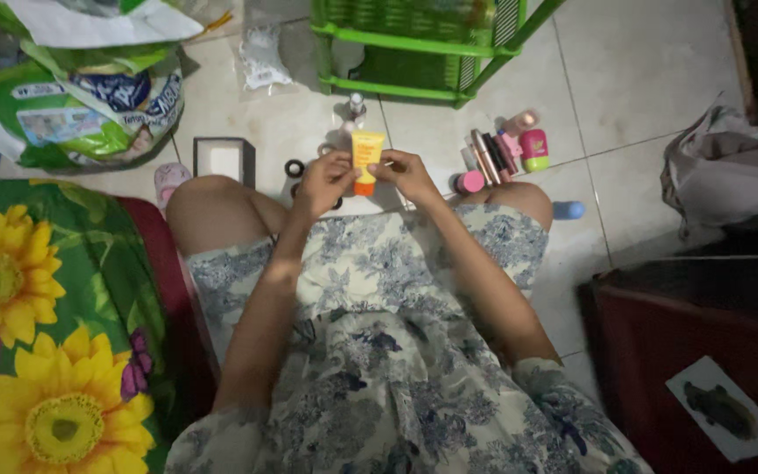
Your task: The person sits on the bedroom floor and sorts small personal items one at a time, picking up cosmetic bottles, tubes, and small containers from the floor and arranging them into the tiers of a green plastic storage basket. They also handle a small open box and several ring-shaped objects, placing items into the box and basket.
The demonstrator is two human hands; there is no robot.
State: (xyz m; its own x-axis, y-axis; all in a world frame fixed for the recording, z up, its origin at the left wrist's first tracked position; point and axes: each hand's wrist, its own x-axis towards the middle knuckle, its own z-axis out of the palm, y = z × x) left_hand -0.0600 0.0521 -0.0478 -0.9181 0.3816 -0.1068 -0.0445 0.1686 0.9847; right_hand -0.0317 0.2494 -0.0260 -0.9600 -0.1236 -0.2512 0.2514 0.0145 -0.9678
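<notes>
over tiled floor (pixel 642 79), both hands (pixel 325 182) pinch orange tube (pixel 367 158).

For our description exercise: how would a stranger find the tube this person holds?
Start at the green plastic rack on the tiled floor; just below it, both hands meet above the knees. Between their fingers stands a yellow tube with an orange cap, unlike the pink items lying nearby.

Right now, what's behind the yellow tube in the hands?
Behind the yellow tube, held by the left hand and right hand: a small bottle on the tiled floor, then a green rack. Floor directly behind the tube is covered.
</notes>
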